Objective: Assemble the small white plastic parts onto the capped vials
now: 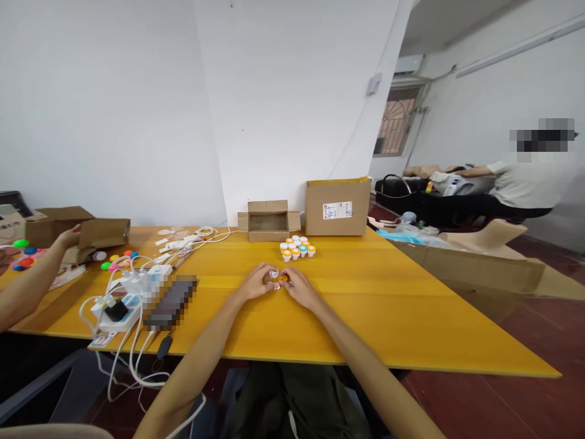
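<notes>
Above the middle of the yellow table (384, 317), both hands are held close together with fingers curled. A small whitish piece (274, 274), too small to name, is gripped by my left hand (256, 283). My right hand (299, 286) pinches a small orange round piece (283, 278) that looks like a cap, right beside the whitish piece. Fingers partly hide both, and I cannot tell whether they are joined. Just beyond the hands stands a tight cluster of small white containers (297, 249) with orange rings, one with a teal top.
Behind the cluster are an open small carton (269, 221) and a larger cardboard box (338, 207). To the left lie power strips (137, 299) with white cables and a dark blurred phone-like slab (170, 303). A co-worker's arm (36, 277) reaches at far left; another person (525, 183) sits at right.
</notes>
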A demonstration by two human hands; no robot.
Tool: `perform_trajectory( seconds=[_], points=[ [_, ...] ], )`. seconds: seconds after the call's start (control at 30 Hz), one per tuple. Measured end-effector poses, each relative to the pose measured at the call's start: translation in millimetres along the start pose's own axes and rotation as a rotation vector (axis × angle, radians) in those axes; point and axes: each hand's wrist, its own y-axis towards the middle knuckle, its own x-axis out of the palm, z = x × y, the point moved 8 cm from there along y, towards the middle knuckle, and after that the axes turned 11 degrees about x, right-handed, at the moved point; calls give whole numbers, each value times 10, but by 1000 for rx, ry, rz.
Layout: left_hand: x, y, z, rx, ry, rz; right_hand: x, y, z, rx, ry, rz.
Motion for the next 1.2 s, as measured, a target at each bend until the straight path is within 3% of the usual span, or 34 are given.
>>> perform_trajectory(
  seconds=[0.27,0.57,0.9,1.2],
  points=[
    [6,12,-110,-39,-7,22,4,-12,21,-14,-4,21],
    [-20,11,-160,-38,15,53,-120,-49,70,76,15,70],
    [-82,8,-237,-11,121,105,-47,-60,-51,-17,-101,54],
    [-126,-3,-201,13,185,127,-324,-65,168,122,35,311]
  ],
)
